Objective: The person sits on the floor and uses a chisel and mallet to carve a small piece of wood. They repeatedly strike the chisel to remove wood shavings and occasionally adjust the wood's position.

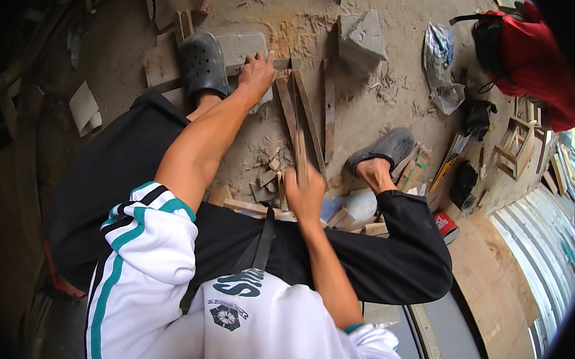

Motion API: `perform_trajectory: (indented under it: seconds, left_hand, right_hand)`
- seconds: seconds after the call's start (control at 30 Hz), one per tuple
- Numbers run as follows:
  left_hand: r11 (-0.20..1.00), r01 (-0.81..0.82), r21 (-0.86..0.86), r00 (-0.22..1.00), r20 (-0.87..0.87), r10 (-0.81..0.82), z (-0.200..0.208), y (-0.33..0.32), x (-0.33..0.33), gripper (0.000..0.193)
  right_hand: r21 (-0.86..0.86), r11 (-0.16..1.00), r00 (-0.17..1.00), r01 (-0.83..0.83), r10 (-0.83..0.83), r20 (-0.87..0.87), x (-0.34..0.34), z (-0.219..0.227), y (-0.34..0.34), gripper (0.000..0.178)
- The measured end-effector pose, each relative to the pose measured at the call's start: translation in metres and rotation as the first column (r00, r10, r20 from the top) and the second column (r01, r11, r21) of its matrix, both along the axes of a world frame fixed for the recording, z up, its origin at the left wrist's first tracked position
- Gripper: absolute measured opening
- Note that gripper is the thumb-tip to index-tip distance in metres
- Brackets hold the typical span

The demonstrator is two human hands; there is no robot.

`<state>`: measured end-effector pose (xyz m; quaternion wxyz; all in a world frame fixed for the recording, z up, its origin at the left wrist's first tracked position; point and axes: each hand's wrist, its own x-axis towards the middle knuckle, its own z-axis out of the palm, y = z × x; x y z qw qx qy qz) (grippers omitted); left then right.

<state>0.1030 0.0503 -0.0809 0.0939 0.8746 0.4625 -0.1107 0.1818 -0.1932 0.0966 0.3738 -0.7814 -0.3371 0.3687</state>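
Observation:
My left hand (258,74) is closed at the edge of a flat grey concrete slab (242,45). From its fingers a thin, flat dark strip (284,64) juts out to the right; its kind is unclear. My right hand (305,188), slightly blurred, is wrapped round a narrow piece of wood (301,153) that points up and away from me. Beyond that wood, two long rusty bars (308,105) lie on the ground and come together near the strip. Another dark bar (328,113) lies just to their right.
My clogged feet rest either side: a left clog (204,62) by the slab, a right clog (385,149). A broken concrete block (362,36) sits far ahead. Wood offcuts (271,175) lie between my legs. At right are a handsaw (448,162), a red can (446,227) and a small wooden frame (516,149).

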Motion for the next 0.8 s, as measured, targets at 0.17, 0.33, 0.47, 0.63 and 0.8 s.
perform_trajectory:
  seconds: [0.17, 0.33, 0.47, 0.63, 0.8]
  left_hand:
    - [1.0, 0.013, 0.022, 0.999, -0.039, -0.012, 0.0, 0.001, 0.005, 0.06]
    - [1.0, -0.011, 0.01, 1.0, 0.0, 0.011, 0.002, 0.003, 0.003, 0.059]
    - [1.0, -0.023, 0.019, 0.999, 0.027, 0.023, 0.001, 0.009, 0.003, 0.058]
    - [1.0, 0.009, 0.015, 0.999, 0.034, -0.009, -0.004, 0.005, 0.005, 0.058]
    - [0.999, -0.027, 0.02, 1.0, 0.011, 0.027, -0.002, 0.005, 0.005, 0.057]
  right_hand:
    - [0.002, 1.0, 1.0, 0.001, -0.001, -0.021, 0.017, -0.013, 0.006, 0.015]
    - [0.012, 0.999, 0.999, -0.033, 0.033, -0.02, 0.015, -0.009, 0.007, 0.011]
    - [0.091, 0.995, 0.998, 0.044, -0.04, -0.047, 0.008, 0.015, -0.021, 0.01]
    - [-0.048, 0.999, 0.998, -0.02, 0.016, -0.067, 0.025, -0.033, 0.039, 0.014]
    - [0.071, 0.997, 1.0, 0.008, -0.007, -0.008, 0.007, 0.016, -0.022, 0.017]
